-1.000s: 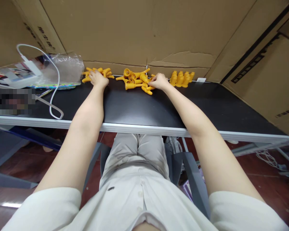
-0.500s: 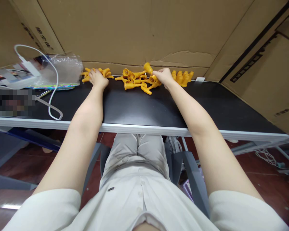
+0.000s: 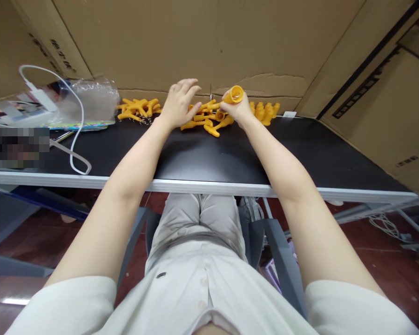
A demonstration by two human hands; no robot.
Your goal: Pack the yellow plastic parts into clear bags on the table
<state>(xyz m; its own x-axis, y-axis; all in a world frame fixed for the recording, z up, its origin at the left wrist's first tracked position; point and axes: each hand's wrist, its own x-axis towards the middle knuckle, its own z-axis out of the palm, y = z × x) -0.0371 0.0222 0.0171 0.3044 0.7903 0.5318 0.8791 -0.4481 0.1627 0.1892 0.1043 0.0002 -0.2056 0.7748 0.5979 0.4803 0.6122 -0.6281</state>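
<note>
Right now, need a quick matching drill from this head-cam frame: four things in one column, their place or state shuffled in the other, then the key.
Things
1. right hand
2. left hand
3. white cable
4. upright row of yellow parts

Places or states
A. loops across the black tabletop on the left side
B. holds a yellow cone piece raised off the table
C. stands at the back edge, just right of the right hand
D. fingers spread, holding nothing, over the loose pile of yellow parts

Pairs: 1-B, 2-D, 3-A, 4-C
</note>
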